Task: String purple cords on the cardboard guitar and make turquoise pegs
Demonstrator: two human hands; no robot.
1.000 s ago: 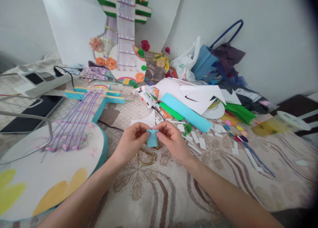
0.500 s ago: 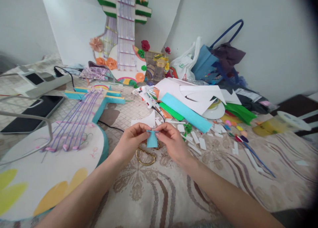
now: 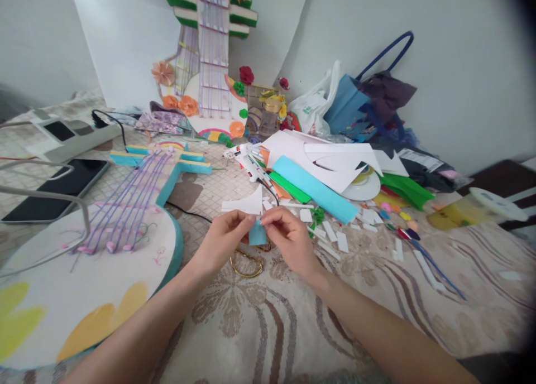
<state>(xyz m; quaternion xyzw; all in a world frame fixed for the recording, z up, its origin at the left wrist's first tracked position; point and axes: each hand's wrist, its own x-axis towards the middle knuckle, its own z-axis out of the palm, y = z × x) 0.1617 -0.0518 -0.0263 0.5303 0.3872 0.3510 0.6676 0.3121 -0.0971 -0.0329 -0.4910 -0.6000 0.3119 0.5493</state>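
A small piece of light blue paper [image 3: 257,236] hangs between my two hands. My left hand [image 3: 226,236] pinches its upper left part between thumb and fingers. At its upper right edge, my right hand [image 3: 291,239] is closed, fingertips pressed together; something small and whitish shows at them. Gold-handled scissors [image 3: 246,265] lie on the tablecloth just below, their blades hidden by my hands and the paper. Behind my fingers lies a white paper offcut [image 3: 245,201]. To the left rests a guitar-shaped craft [image 3: 121,283] with purple strings and blue sides.
A white glue gun [image 3: 247,163] lies behind my hands. Right of it are a blue paper roll [image 3: 314,188], white sheets [image 3: 288,155] and several scraps [image 3: 342,241]. A plastic cup [image 3: 456,216] lies on its side at far right. A black phone [image 3: 54,191] lies at left.
The blue paper has turned slightly and its folded top edge is now covered by my fingers. My left fingers have shifted up and over it; my right fingertips have drawn closer together.
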